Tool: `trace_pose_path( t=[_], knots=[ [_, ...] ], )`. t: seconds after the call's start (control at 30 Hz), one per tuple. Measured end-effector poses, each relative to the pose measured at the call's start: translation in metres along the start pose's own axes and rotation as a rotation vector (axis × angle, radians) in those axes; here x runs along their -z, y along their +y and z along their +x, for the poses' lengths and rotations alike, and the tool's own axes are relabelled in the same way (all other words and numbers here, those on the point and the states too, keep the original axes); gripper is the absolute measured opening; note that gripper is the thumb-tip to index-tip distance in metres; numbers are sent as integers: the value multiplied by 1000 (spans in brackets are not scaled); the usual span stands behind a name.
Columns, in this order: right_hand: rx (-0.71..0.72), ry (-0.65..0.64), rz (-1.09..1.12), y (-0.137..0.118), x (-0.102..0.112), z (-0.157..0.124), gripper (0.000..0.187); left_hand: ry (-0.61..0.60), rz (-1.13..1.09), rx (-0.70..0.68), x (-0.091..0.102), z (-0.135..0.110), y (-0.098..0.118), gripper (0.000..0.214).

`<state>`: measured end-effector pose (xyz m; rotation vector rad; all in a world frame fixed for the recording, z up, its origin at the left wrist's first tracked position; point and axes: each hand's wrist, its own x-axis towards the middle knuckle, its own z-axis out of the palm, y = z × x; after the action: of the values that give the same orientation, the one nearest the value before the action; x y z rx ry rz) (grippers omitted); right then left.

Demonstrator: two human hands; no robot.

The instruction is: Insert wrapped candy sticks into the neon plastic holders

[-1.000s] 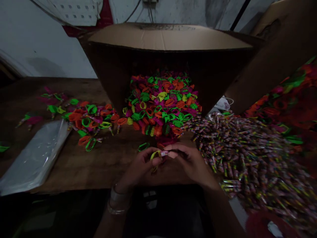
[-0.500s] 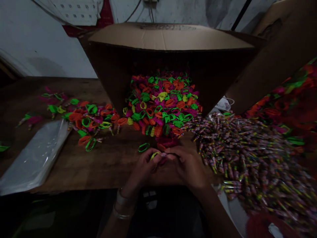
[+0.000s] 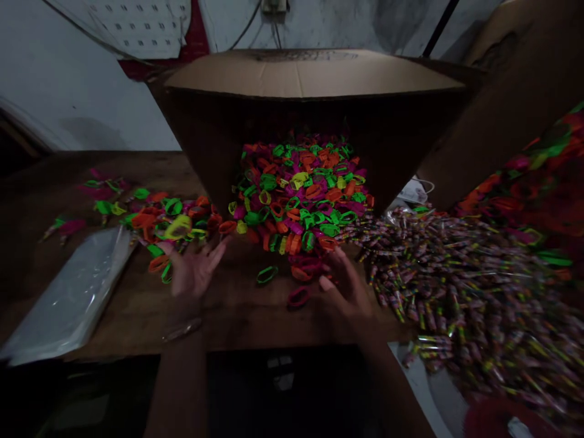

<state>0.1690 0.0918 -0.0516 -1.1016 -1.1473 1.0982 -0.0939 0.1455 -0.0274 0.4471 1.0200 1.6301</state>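
Cardboard box (image 3: 314, 73) lies on its side on the wooden table (image 3: 219, 316), mouth toward the person; a faint print on its upper panel is too dim to read. Corrugated board, matt brown, dark inside. To the right, a broad heap of thin sticks in glossy multicoloured wrappers (image 3: 456, 274); their print is too small to read. To the left, a flat stack of clear plastic bags (image 3: 68, 292), shiny and creased. A main pile of plastic rings (image 3: 301, 194) in green, orange, pink and yellow spills from the box mouth; a smaller pile of rings (image 3: 155, 216) sits left of it. Half a second ago both hands were joined at the near table edge, pinching a yellow ring and a wrapped stick; they have since parted. Left hand (image 3: 194, 267) has swung out to the smaller pile, palm up, fingers spread wide, holding nothing, motion-blurred. The yellow ring (image 3: 177, 226) is now at that pile, just beyond the left fingertips; contact cannot be told. Right hand (image 3: 347, 286) is open and empty, fingers loosely spread at the main pile's near edge, near a pink ring (image 3: 298, 296) lying flat on the wood. A metal bangle (image 3: 182, 330) circles the left wrist.
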Motion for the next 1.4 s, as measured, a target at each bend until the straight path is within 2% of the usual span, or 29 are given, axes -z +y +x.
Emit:
trace_pose_path(
  t=[0.07,0.13,0.23,0.27,0.3,0.37,0.43,0.5,0.6,0.7,0.77,0.8,0.83,0.87,0.9,0.97,1.07,1.2,1.27,1.4],
  knots=[
    [-16,53,-70,9,19,0,58,84,241,-84,6,17,2,55],
    [10,112,-221,20,42,7,52,112,542,-105,4,26,-14,42],
    [107,188,-719,31,76,30,43,37,834,-92,-16,32,-51,20],
    [117,163,-937,31,84,41,38,5,857,-93,-25,35,-62,17],
    [117,127,-1027,29,90,51,33,-22,883,-102,-34,37,-71,15],
    [124,28,-1137,25,94,70,26,-60,917,-123,-51,43,-79,15],
    [134,-60,-1180,21,92,84,22,-82,930,-141,-60,46,-78,15],
    [134,-120,-1228,19,87,94,26,-92,930,-153,-59,41,-70,15],
    [119,-174,-1262,17,82,104,25,-106,911,-129,-46,19,-59,20],
    [122,-205,-1238,9,75,103,15,-148,798,-73,-34,-13,-57,31],
    [159,-200,-1119,0,62,91,8,-183,638,-43,-31,-34,-59,44],
    [174,-210,-1005,-5,53,82,8,-214,562,-24,-32,-43,-60,53],
    [194,-200,-790,-10,42,71,9,-264,509,5,-33,-51,-62,60],
    [179,-245,-531,-15,31,59,12,-326,483,40,-36,-58,-63,63],
    [128,-292,-338,-18,20,47,16,-397,471,81,-38,-63,-65,61],
    [56,-289,-122,-20,1,26,22,-530,460,145,-42,-71,-67,52],
    [-18,-195,27,-14,-13,6,27,-621,453,151,-44,-75,-68,44],
    [-49,-80,199,-12,-11,-4,34,-629,621,131,-47,-78,-61,40],
    [-39,-83,215,-18,-9,-5,36,-620,710,116,-49,-79,-56,33],
    [-10,-102,168,-29,-11,-3,27,-645,754,76,-53,-83,-53,28]
  ],
)
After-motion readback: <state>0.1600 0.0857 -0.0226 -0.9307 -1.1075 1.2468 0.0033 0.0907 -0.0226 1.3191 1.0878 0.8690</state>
